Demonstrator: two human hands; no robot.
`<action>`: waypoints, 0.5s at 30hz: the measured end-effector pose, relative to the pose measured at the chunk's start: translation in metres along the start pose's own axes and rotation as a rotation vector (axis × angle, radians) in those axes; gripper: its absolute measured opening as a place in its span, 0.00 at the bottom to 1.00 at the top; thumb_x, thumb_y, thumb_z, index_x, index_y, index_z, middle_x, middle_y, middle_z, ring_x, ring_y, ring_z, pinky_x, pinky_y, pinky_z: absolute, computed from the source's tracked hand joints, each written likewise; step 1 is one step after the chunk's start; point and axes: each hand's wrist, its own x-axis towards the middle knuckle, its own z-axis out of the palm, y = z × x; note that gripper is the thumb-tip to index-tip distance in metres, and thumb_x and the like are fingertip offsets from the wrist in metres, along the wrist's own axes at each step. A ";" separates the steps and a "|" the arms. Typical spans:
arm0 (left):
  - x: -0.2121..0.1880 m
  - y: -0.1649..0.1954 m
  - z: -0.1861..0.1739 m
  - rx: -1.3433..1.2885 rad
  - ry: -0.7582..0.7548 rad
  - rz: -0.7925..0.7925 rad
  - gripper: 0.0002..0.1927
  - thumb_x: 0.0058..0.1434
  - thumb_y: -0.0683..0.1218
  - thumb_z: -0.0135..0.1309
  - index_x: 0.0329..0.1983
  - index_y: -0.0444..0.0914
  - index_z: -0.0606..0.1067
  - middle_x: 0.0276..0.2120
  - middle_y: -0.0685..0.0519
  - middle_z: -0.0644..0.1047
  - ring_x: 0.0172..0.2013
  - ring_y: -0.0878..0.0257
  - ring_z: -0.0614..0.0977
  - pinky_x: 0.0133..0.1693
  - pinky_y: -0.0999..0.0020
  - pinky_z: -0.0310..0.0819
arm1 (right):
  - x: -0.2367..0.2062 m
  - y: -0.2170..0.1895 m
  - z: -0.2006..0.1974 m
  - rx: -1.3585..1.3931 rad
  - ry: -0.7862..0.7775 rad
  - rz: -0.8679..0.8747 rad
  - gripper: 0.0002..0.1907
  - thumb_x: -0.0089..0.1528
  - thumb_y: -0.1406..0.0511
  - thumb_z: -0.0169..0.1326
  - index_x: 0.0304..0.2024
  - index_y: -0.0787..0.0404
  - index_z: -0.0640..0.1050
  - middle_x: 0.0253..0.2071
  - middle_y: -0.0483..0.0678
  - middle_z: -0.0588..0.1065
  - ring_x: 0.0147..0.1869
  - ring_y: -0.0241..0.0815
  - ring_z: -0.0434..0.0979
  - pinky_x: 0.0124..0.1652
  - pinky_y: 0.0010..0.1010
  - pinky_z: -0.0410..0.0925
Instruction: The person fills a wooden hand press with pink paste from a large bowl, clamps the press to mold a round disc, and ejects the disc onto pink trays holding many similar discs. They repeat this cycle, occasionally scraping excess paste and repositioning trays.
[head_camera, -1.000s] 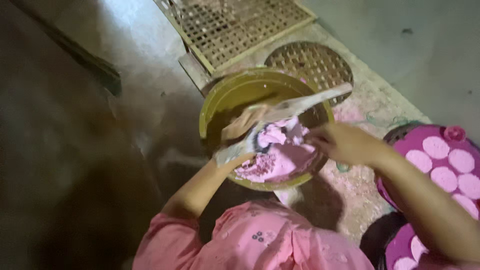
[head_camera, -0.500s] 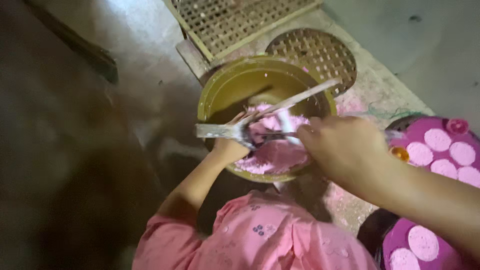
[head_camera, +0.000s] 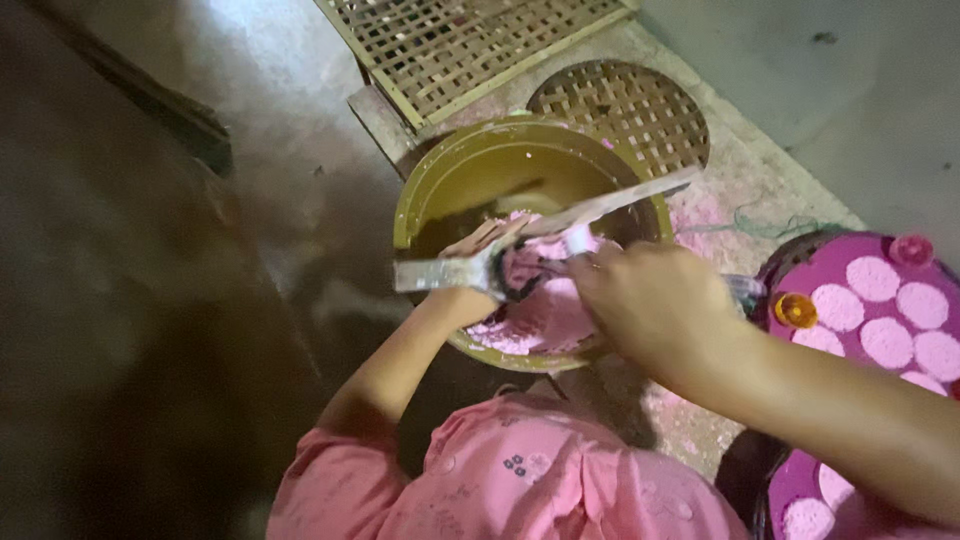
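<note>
left hand (head_camera: 468, 285) wrapped round a flat blade (head_camera: 445, 272) | right hand (head_camera: 655, 305) pinching a long spatula (head_camera: 610, 203) | pink paste (head_camera: 545, 305) lies just below both, in the yellow bowl (head_camera: 420, 190) | spatula runs up-right (right hand nearer)

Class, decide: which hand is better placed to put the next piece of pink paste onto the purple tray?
Probably the right hand: it is over the paste, next to the tray. The left hand grips the flat stick at the bowl's opposite side.
</note>
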 end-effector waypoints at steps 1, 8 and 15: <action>0.002 0.002 0.003 -0.029 0.048 0.073 0.39 0.53 0.51 0.68 0.68 0.44 0.69 0.58 0.42 0.75 0.54 0.43 0.80 0.55 0.50 0.75 | 0.010 -0.013 0.005 0.001 0.044 -0.009 0.12 0.58 0.62 0.53 0.44 0.58 0.76 0.37 0.50 0.78 0.35 0.47 0.83 0.30 0.37 0.76; 0.003 -0.008 0.020 -0.006 0.090 -0.071 0.35 0.54 0.48 0.66 0.67 0.42 0.71 0.57 0.39 0.76 0.53 0.44 0.80 0.53 0.52 0.76 | 0.015 -0.008 0.044 0.212 0.073 0.001 0.15 0.60 0.65 0.52 0.48 0.61 0.76 0.33 0.49 0.78 0.31 0.48 0.83 0.27 0.40 0.75; 0.019 -0.009 0.011 -0.083 0.380 -0.103 0.28 0.59 0.47 0.67 0.62 0.41 0.73 0.53 0.44 0.79 0.52 0.46 0.83 0.53 0.55 0.78 | 0.033 -0.009 0.089 1.004 0.523 0.131 0.26 0.61 0.72 0.53 0.63 0.60 0.73 0.51 0.62 0.79 0.48 0.58 0.83 0.45 0.44 0.74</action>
